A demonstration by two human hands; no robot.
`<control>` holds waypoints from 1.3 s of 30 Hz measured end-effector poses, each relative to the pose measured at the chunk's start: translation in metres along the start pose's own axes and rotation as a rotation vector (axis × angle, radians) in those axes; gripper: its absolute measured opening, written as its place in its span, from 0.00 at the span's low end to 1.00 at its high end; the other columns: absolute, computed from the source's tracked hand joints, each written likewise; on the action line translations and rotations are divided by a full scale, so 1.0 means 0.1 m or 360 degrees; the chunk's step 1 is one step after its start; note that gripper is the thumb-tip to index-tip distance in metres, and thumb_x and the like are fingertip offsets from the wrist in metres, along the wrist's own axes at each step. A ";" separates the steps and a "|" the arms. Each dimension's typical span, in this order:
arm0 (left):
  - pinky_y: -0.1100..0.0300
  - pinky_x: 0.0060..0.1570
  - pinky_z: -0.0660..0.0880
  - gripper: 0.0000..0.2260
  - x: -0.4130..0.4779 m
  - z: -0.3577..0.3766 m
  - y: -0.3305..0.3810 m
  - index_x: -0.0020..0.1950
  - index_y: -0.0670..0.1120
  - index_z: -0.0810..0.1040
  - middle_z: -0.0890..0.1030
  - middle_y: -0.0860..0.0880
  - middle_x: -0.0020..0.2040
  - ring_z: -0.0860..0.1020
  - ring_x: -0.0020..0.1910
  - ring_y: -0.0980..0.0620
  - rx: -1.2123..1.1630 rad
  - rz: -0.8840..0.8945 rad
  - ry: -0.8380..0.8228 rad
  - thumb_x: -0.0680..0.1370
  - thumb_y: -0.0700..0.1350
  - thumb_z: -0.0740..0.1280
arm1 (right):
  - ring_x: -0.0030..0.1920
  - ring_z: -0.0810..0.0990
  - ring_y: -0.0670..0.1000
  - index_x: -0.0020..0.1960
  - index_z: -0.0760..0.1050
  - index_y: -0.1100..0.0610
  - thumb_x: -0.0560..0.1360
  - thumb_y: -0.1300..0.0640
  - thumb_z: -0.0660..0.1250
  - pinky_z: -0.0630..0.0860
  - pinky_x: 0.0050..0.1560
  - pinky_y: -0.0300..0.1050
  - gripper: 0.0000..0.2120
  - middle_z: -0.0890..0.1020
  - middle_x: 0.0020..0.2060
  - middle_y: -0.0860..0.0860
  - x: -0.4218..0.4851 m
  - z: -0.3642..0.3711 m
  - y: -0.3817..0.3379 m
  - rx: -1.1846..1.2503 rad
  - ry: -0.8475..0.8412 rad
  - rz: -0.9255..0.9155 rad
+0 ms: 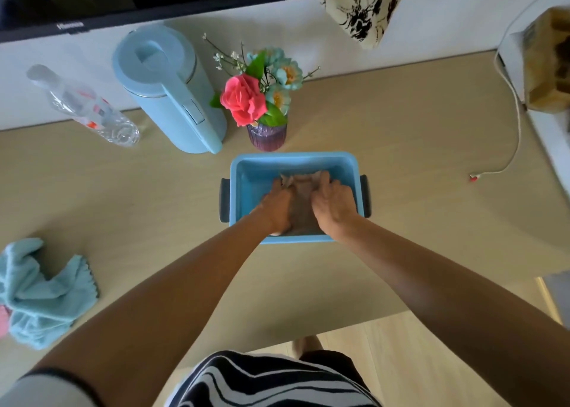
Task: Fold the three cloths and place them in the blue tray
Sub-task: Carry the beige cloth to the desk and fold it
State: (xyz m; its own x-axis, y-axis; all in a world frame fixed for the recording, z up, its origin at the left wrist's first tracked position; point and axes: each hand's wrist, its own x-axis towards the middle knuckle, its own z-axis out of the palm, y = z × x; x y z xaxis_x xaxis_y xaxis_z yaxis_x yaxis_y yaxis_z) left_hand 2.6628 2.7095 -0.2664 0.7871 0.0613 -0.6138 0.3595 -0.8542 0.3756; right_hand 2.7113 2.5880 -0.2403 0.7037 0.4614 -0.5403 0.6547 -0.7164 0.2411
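A blue tray [256, 169] with dark side handles stands on the table's middle. Inside it lies a folded brown cloth [300, 204]. My left hand [276, 206] holds the cloth's left side and my right hand [333, 201] holds its right side, fingers curled over its far edge. A small white patch shows under my left wrist at the tray's near wall. A crumpled light blue cloth [40, 292] lies at the table's left edge. A bit of pink cloth [2, 320] peeks out beside it, mostly cut off by the frame.
Behind the tray stand a purple vase of flowers [266, 135], a light blue kettle [172, 88] and a plastic bottle [89, 107]. A white cable [512, 135] trails across the table's right side. The table's near edge lies just before my body.
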 end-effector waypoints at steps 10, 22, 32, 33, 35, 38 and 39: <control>0.48 0.46 0.75 0.36 0.09 0.03 -0.04 0.72 0.46 0.64 0.61 0.41 0.68 0.73 0.58 0.39 0.0744 -0.0023 0.0105 0.69 0.48 0.77 | 0.62 0.72 0.55 0.66 0.75 0.53 0.72 0.52 0.70 0.67 0.63 0.48 0.22 0.74 0.60 0.53 0.23 0.23 0.02 -0.0492 0.0058 -0.0218; 0.45 0.52 0.76 0.36 -0.02 -0.11 -0.09 0.72 0.48 0.65 0.70 0.43 0.66 0.74 0.62 0.40 0.0377 -0.0006 0.0143 0.68 0.49 0.76 | 0.63 0.77 0.57 0.67 0.73 0.58 0.75 0.61 0.68 0.75 0.60 0.52 0.21 0.77 0.63 0.56 0.21 0.08 0.10 0.0083 0.0066 -0.0195; 0.65 0.47 0.75 0.19 -1.37 -0.41 -0.63 0.59 0.48 0.78 0.82 0.52 0.49 0.81 0.48 0.57 -0.1107 0.0216 0.0847 0.70 0.46 0.77 | 0.55 0.81 0.54 0.65 0.73 0.54 0.71 0.54 0.74 0.76 0.57 0.57 0.24 0.81 0.56 0.51 -0.62 -0.38 -0.37 0.1552 0.0843 -0.0068; 0.65 0.46 0.76 0.18 -1.51 -0.42 -0.74 0.58 0.48 0.78 0.83 0.53 0.49 0.81 0.48 0.58 -0.1161 0.0193 0.0905 0.70 0.46 0.77 | 0.55 0.81 0.52 0.67 0.72 0.55 0.71 0.55 0.75 0.76 0.58 0.56 0.26 0.81 0.57 0.50 -0.69 -0.44 -0.52 0.1681 0.0897 -0.0108; 0.63 0.48 0.77 0.17 -1.77 -0.41 -0.98 0.58 0.49 0.78 0.83 0.55 0.49 0.81 0.49 0.59 -0.1262 0.0139 0.1005 0.71 0.47 0.76 | 0.56 0.80 0.51 0.70 0.70 0.55 0.72 0.54 0.75 0.76 0.59 0.55 0.29 0.79 0.59 0.50 -0.78 -0.55 -0.86 0.1847 0.0961 -0.0201; 0.60 0.50 0.79 0.16 -2.14 -0.37 -1.36 0.59 0.51 0.78 0.83 0.56 0.50 0.81 0.51 0.59 -0.1351 0.0043 0.1159 0.72 0.48 0.75 | 0.59 0.79 0.51 0.73 0.67 0.58 0.72 0.55 0.74 0.76 0.61 0.53 0.32 0.77 0.62 0.52 -0.87 -0.71 -1.42 0.1961 0.1017 -0.0362; 0.59 0.50 0.79 0.16 -2.25 -0.35 -1.48 0.58 0.51 0.78 0.83 0.56 0.50 0.81 0.51 0.60 -0.1365 0.0005 0.1199 0.73 0.49 0.74 | 0.60 0.78 0.50 0.74 0.67 0.58 0.72 0.55 0.74 0.75 0.62 0.52 0.33 0.77 0.63 0.53 -0.89 -0.76 -1.59 0.1971 0.1015 -0.0396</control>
State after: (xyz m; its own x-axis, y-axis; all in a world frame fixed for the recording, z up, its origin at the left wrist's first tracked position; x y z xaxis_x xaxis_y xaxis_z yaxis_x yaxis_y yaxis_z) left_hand 2.4499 2.8403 -0.1603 0.7851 0.6014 -0.1481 0.3534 -0.2386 0.9045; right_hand 2.5652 2.7003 -0.1692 0.8278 0.5567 0.0690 0.3508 -0.4178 -0.8381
